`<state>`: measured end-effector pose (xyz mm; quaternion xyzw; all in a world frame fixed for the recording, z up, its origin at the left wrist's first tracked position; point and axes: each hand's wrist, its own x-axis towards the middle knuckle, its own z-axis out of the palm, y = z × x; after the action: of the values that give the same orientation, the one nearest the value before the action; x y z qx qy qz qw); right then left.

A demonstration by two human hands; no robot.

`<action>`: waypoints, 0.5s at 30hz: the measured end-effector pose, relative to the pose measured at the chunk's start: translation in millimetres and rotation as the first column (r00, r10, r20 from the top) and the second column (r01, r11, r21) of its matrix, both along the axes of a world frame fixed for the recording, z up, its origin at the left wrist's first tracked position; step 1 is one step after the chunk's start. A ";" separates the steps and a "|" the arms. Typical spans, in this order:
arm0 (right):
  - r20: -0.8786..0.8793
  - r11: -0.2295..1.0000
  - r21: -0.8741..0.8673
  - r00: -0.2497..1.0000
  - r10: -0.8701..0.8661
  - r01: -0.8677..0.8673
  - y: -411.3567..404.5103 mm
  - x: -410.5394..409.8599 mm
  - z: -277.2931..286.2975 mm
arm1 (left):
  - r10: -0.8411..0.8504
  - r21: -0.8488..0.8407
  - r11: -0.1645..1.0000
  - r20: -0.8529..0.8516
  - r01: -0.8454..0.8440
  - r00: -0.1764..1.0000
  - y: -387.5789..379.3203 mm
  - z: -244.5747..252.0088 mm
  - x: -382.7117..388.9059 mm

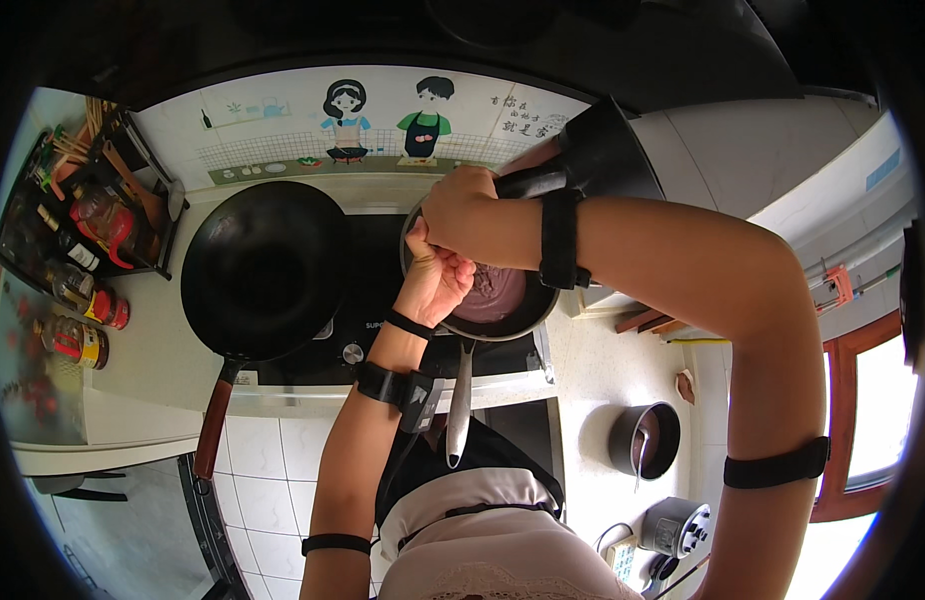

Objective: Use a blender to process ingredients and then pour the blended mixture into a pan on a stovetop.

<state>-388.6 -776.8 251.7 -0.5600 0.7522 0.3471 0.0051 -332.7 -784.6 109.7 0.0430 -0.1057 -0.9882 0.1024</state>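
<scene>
My right hand (pixel 462 206) is closed around the handle of a dark jug (pixel 609 154), tilted above the back right of a frying pan (pixel 541 311). Purplish residue shows at the jug's side. In the pan lies a thick purple-brown paste (pixel 492 296), partly hidden by my hands. My left hand (pixel 438 281) is over the pan's left side, just below my right hand, palm up with fingers curled; whether it holds anything is hidden. The pan's metal handle points toward my body.
A black wok (pixel 264 270) sits on the left of the black cooktop (pixel 372 300). Bottles and jars (pixel 72 341) stand by a utensil rack (pixel 166 225) at far left. On the right counter are a dark pot (pixel 644 441) with a spoon and a small metal appliance (pixel 672 526).
</scene>
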 end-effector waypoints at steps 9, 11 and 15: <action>0.004 1.000 0.004 1.000 0.004 -0.004 0.3 2.2 4.0 | -0.045 -0.008 0.999 -0.048 0.045 0.998 -2.9 -6.5 0.9; 0.000 1.000 0.003 1.000 0.005 -0.005 -0.5 2.7 4.0 | -0.033 -0.014 0.999 -0.029 0.033 0.999 -2.9 -4.4 1.5; 0.068 0.988 0.060 0.987 -0.148 0.145 -3.6 2.1 3.6 | -0.030 -0.030 0.999 -0.022 0.030 0.999 -1.6 -4.0 0.0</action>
<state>-386.5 -780.4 255.3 -0.5150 0.7810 0.3458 0.0730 -332.7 -786.1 105.7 0.0285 -0.1199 -0.9883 0.0894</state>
